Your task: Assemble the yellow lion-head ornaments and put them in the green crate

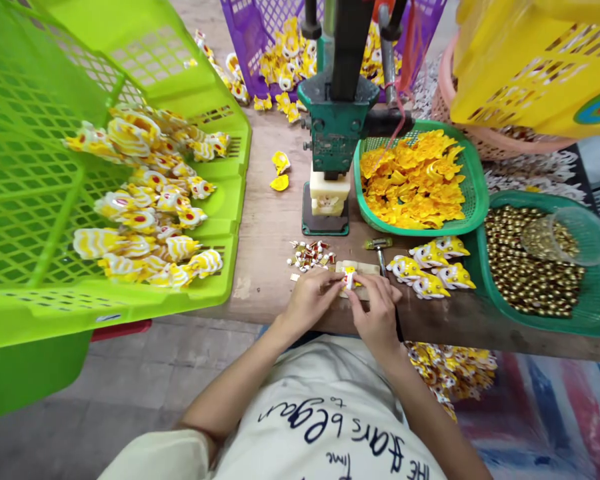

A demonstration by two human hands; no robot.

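Both of my hands meet at a small yellow and white plastic piece [349,278] over a pale block [369,268] near the table's front edge. My left hand [311,298] pinches the piece from the left, and my right hand [377,305] grips it from the right. Just behind my left hand lies a pile of small white and red parts [310,255]. A small hammer [379,248] rests behind my right hand. To its right sit several yellow and white fish-like pieces [431,267].
A green press [336,120] stands behind the block. Lime crates [235,220] with striped pieces fill the left. At right are a green basket [420,232] of yellow parts, a green tray [597,293] of gold beads and a yellow basket [530,60]. A purple crate [240,47] stands behind.
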